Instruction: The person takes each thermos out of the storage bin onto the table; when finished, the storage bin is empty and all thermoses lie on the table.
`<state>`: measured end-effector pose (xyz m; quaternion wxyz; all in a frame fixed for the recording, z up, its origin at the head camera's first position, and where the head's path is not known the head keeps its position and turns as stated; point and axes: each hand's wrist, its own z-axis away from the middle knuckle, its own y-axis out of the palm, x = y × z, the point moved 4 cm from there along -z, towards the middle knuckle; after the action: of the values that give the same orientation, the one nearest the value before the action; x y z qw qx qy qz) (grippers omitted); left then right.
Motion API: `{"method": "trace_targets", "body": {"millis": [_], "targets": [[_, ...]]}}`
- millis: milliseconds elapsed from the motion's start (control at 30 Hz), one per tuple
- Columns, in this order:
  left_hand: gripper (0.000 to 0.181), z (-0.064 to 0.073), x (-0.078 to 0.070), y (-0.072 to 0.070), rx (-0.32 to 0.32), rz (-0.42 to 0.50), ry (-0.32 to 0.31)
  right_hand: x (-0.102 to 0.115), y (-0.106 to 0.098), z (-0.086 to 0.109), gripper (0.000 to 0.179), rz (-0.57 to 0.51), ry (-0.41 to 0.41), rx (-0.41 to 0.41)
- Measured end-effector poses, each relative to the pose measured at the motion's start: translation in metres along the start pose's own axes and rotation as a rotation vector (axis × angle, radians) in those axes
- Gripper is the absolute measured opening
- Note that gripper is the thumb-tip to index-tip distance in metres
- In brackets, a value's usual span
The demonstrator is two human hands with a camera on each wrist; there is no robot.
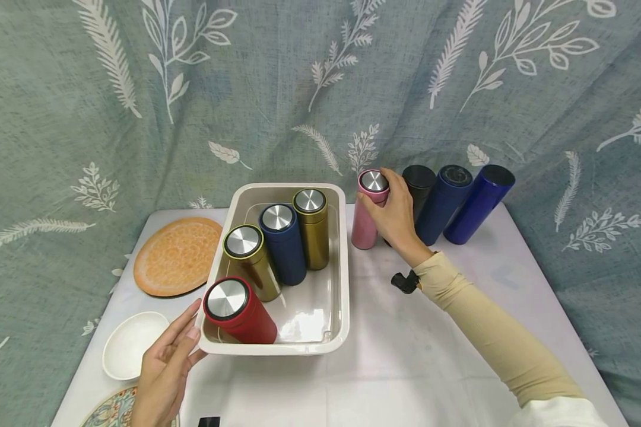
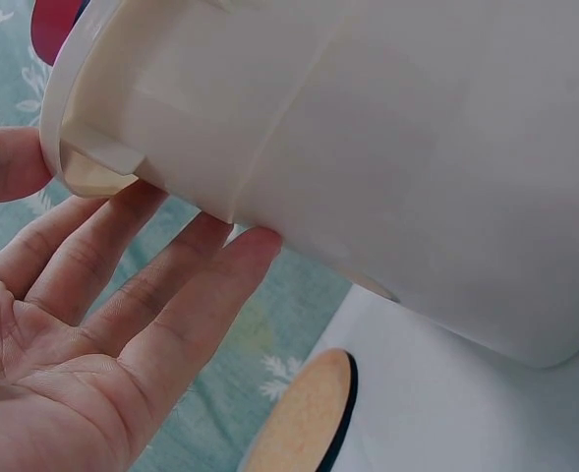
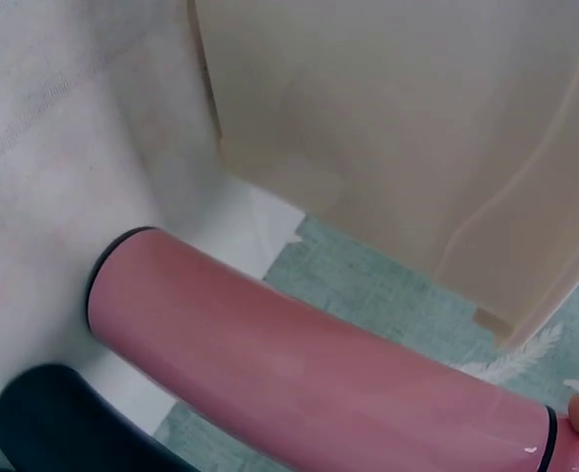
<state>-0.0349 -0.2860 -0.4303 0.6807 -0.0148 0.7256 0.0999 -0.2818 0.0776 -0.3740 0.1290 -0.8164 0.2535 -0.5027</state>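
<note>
My right hand [image 1: 395, 213] grips a pink thermos bottle [image 1: 364, 225] around its upper part, just below the silver lid. That bottle stands upright beside the tub's right wall; the right wrist view shows the pink bottle [image 3: 318, 364] at close range, with only a fingertip at its lid. Fingers straight and spread, my left hand [image 1: 162, 367] touches the near-left corner of a cream plastic tub [image 1: 343, 296]. In the left wrist view, its fingertips rest against the tub's outer wall [image 2: 368, 147]. Inside the tub stand a red bottle [image 1: 246, 317], a blue bottle [image 1: 284, 249] and two gold bottles [image 1: 316, 237].
Right of the pink bottle stand a black bottle [image 1: 419, 184], a dark blue bottle [image 1: 442, 207] and a shiny blue bottle [image 1: 478, 204]. On the left lie a round orange board [image 1: 178, 255], a white bowl [image 1: 133, 347] and a patterned plate [image 1: 112, 410]. A patterned curtain [image 1: 278, 89] hangs behind.
</note>
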Motion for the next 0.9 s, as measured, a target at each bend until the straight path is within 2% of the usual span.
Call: {"method": "trace_targets", "body": {"millis": [300, 533, 700, 800, 900], "targets": [[0.046, 0.000, 0.000, 0.000, 0.009, 0.009, 0.011, 0.004, -0.004, -0.001, 0.062, 0.023, -0.023, 0.022], [0.046, 0.000, 0.000, -0.001, 0.010, 0.000, 0.010, 0.015, -0.010, -0.005, 0.066, 0.037, -0.044, 0.014], [0.046, 0.000, 0.000, -0.001, 0.010, -0.001, 0.009, 0.025, -0.012, -0.005, 0.066, 0.029, -0.089, 0.007], [0.046, 0.000, 0.000, -0.001, 0.009, 0.000, 0.009, 0.034, -0.010, -0.003, 0.067, 0.006, -0.119, 0.030], [0.046, 0.000, 0.000, -0.001, 0.009, -0.001, 0.008, 0.041, -0.006, -0.001, 0.069, -0.014, -0.117, 0.092]]}}
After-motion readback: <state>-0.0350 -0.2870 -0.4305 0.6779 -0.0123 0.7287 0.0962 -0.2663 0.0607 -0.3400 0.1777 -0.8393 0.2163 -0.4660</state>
